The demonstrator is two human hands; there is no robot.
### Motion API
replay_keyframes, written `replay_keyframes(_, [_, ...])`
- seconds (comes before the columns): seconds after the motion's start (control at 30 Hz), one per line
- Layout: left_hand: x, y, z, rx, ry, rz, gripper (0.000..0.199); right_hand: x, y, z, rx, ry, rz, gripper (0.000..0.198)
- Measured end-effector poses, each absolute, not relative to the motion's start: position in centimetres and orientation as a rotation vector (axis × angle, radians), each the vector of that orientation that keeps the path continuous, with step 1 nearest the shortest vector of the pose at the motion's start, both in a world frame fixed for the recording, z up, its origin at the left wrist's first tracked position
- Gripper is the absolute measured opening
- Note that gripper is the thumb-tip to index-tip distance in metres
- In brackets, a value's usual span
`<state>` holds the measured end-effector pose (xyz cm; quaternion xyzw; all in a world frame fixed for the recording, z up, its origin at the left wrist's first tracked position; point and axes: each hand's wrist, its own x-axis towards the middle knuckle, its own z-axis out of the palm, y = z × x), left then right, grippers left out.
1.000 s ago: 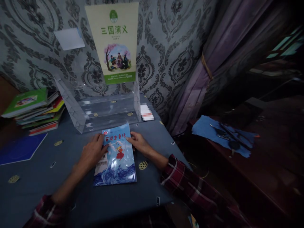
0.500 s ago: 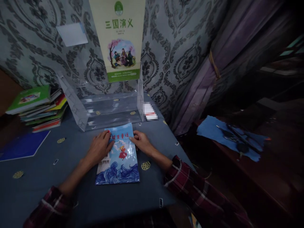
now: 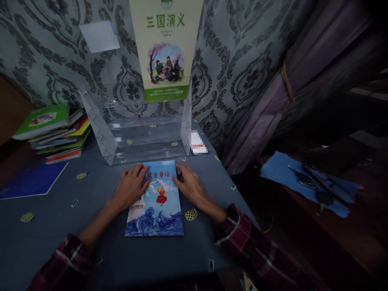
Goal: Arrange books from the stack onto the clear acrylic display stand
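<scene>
A light-blue paperback book (image 3: 160, 206) lies face up on the table, with blue waves and a red-clad figure on its cover. My left hand (image 3: 131, 185) rests along its upper left edge, fingers stretched out over the cover and partly hiding the title. At the upper right edge, my right hand (image 3: 191, 186) has its thumb on the cover and its other fingers curled at the side, their tips hidden. Just beyond the book stands a clear acrylic rack (image 3: 147, 137). A tall cream and green book (image 3: 166, 60) is upright at the back of the rack.
To the left are a stack of books (image 3: 54, 131) and a flat blue book (image 3: 33, 180). A white pixelated item (image 3: 198, 143) sits right of the rack. Tools lie on a blue cloth (image 3: 279, 171) on a dark red surface at right. A purple curtain (image 3: 263, 109) hangs alongside.
The view has shifted, so most of the scene appears farther right. The book's top edge now looks flatter on the table. Both hands remain at its sides, the right fingers more curled.
</scene>
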<state>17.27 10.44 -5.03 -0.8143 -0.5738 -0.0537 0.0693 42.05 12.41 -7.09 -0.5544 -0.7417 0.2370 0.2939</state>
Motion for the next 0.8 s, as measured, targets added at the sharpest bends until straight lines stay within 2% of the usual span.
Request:
replay_keyframes(0.13, [17.9, 10.4, -4.7, -2.417, -1.730, -0.060, 0.046, 41.7, 11.9, -6.1, -1.431, -2.190, 0.305, 0.026])
replay_keyframes(0.23, [18.6, 10.5, -4.7, -2.369, -1.726, -0.044, 0.045, 40.4, 12.1, -5.6, -1.215, -2.339, 0.192, 0.026])
replay_keyframes(0.47, [18.9, 11.0, -7.2, -2.341, -1.660, -0.250, 0.044, 36.9, 13.3, -7.5, -1.046, -2.534, 0.268, 0.051])
replay_keyframes(0.8, [17.8, 11.5, -9.3, -2.423, -1.626, -0.560, 0.049, 36.8, 12.9, -7.5, -1.092, -2.546, 0.291, 0.055])
